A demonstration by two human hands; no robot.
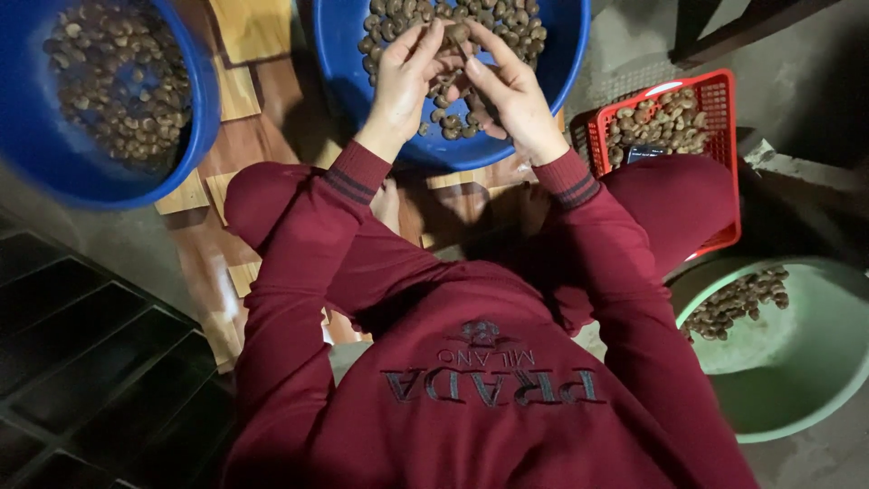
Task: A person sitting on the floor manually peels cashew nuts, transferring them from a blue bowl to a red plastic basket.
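Maroon-sleeved left hand (405, 80) and right hand (509, 89) over round blue plastic basin (358, 91), both grips pinching one small brown nut (457, 33).

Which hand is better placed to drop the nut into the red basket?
Probably the right hand: both hands pinch the nut over the blue basin, but the red basket sits on its side.

Wooden-tiled floor (262, 109) under two blue basins (195, 136) (nut-filled), red basket (724, 163), green basin (815, 398).
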